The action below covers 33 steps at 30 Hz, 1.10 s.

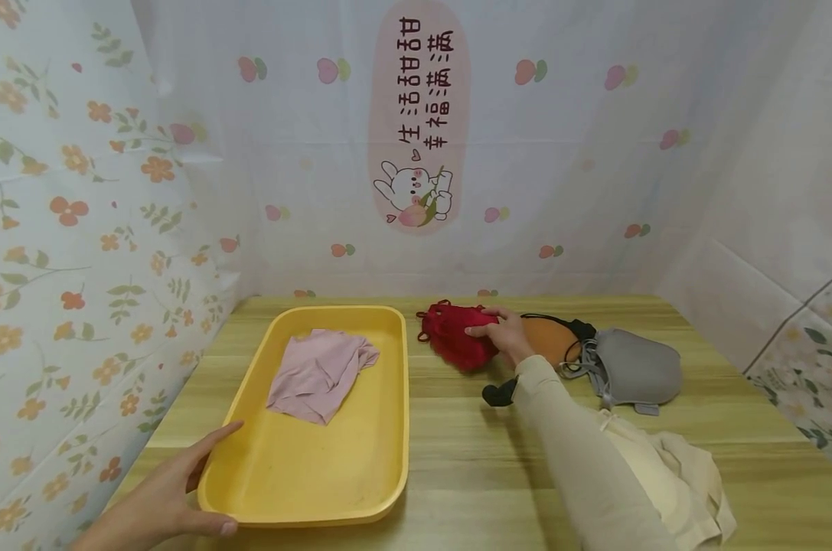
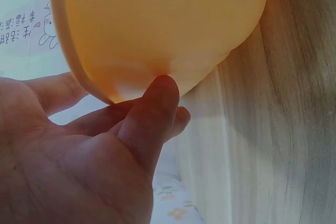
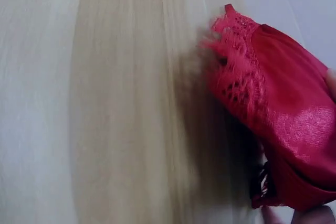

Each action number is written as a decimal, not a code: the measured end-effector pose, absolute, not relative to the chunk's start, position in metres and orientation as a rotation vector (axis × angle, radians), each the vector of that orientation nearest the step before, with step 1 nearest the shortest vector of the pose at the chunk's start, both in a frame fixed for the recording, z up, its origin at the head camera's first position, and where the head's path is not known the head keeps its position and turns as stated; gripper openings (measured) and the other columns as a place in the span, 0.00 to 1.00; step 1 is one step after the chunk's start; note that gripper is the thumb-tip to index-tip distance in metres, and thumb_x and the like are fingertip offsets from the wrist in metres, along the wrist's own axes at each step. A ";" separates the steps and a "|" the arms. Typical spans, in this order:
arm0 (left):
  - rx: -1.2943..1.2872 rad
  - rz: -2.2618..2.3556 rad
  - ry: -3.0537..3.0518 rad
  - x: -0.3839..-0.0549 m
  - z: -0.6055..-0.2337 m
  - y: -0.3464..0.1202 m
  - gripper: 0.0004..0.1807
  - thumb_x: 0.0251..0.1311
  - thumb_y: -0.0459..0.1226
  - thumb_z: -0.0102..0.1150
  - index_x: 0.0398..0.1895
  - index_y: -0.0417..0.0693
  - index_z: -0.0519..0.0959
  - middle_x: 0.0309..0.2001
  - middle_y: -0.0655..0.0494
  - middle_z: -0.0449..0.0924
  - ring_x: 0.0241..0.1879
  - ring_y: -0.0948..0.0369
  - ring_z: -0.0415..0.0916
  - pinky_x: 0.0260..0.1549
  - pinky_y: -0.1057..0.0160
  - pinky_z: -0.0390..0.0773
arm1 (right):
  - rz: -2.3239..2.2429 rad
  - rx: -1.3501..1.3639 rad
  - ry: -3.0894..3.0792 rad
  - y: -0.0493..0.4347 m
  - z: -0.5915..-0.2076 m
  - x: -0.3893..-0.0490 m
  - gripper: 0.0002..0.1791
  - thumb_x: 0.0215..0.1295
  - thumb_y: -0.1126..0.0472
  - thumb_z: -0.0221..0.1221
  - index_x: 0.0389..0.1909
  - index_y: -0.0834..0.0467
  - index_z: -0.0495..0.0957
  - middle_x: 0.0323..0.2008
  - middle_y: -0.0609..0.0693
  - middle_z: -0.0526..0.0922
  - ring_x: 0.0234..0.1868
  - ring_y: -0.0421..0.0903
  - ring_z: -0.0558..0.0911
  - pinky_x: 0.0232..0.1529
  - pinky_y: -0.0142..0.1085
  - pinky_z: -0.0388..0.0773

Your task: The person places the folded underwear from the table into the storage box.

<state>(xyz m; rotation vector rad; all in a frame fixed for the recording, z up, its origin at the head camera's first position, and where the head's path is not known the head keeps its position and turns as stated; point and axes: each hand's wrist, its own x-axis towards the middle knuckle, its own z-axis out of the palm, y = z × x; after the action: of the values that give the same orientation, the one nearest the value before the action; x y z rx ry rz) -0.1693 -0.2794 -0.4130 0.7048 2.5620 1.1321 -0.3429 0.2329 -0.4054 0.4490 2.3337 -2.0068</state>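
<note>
My right hand (image 1: 505,333) grips a red, shiny lace-edged cloth (image 1: 460,337) with small loops. In the right wrist view the red cloth (image 3: 299,114) hangs above the wood, its lace edge blurred, with only fingertips showing at the right side. At the near left corner of a yellow tub (image 1: 305,516), my left hand (image 1: 171,490) spreads its thumb and index finger along the outside. The left wrist view has the thumb pressing the tub's outer wall (image 2: 168,19). Inside the tub lies a crumpled pink cloth (image 1: 319,375).
Right of the red cloth are an orange pouch (image 1: 546,340) with black cord and a grey drawstring pouch (image 1: 639,367). A cream cloth bag (image 1: 684,474) lies beside my right forearm. Something small and black (image 1: 500,393) juts out by the cuff. Printed curtains (image 1: 285,176) surround the wooden table (image 1: 457,459).
</note>
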 end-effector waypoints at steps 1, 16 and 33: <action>0.697 1.135 2.553 -0.169 -0.413 -0.279 0.55 0.56 0.39 0.74 0.80 0.41 0.47 0.72 0.19 0.53 0.59 0.90 0.57 0.47 0.77 0.77 | -2.008 0.453 2.313 0.233 -0.405 -0.343 0.36 0.61 0.63 0.68 0.71 0.56 0.67 0.72 0.59 0.66 0.64 0.55 0.74 0.60 0.44 0.80; 0.684 1.066 2.594 -0.171 -0.412 -0.275 0.56 0.56 0.41 0.74 0.81 0.45 0.47 0.73 0.20 0.52 0.69 0.36 0.63 0.50 0.56 0.83 | -2.223 0.443 2.144 0.233 -0.402 -0.339 0.36 0.61 0.70 0.66 0.70 0.51 0.71 0.74 0.55 0.65 0.67 0.55 0.72 0.52 0.37 0.83; 0.664 1.345 2.420 -0.170 -0.418 -0.282 0.61 0.56 0.36 0.73 0.80 0.34 0.37 0.74 0.18 0.46 0.58 0.89 0.62 0.48 0.77 0.77 | -2.347 0.274 2.099 0.213 -0.375 -0.339 0.33 0.61 0.69 0.66 0.67 0.50 0.72 0.72 0.52 0.66 0.65 0.52 0.73 0.48 0.34 0.85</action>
<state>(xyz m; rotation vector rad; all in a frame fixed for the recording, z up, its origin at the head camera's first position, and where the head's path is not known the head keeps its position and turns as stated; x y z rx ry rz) -0.1702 -0.2824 -0.4185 0.6639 2.4197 1.3453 -0.3386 0.2129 -0.3751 0.2736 2.0989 -2.3470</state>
